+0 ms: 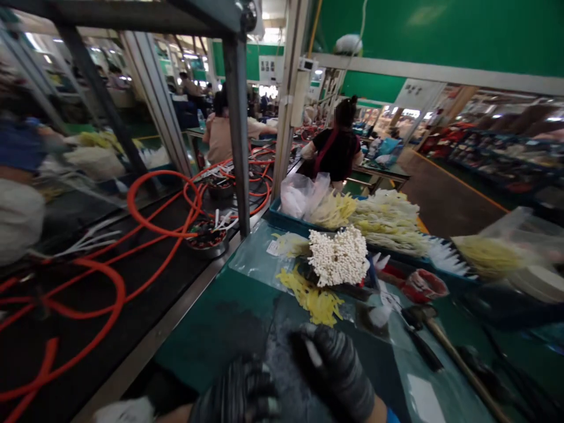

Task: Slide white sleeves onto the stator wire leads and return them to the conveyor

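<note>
My left hand (242,390), in a dark striped glove, is low over the dark green work surface (220,329). Its fingers look bent, and motion blurs them. To its right, my right hand (341,364) wears the same kind of glove, fingers drawn together. A pale streak shows at its thumb side; blur hides what it is. Just beyond my right hand lie flat yellow soft pieces (312,296). Behind them stands a dense bunch of small white bead-like tips (339,255). Both hands are apart from these pieces.
Orange hoses (171,232) loop over the dark belt at left, around a metal bowl (209,241). A blue tray (304,222) holds bagged and pale yellow pieces. A hammer-like tool (458,358) and a red cloth item (423,286) lie at right. Posts and co-workers stand beyond.
</note>
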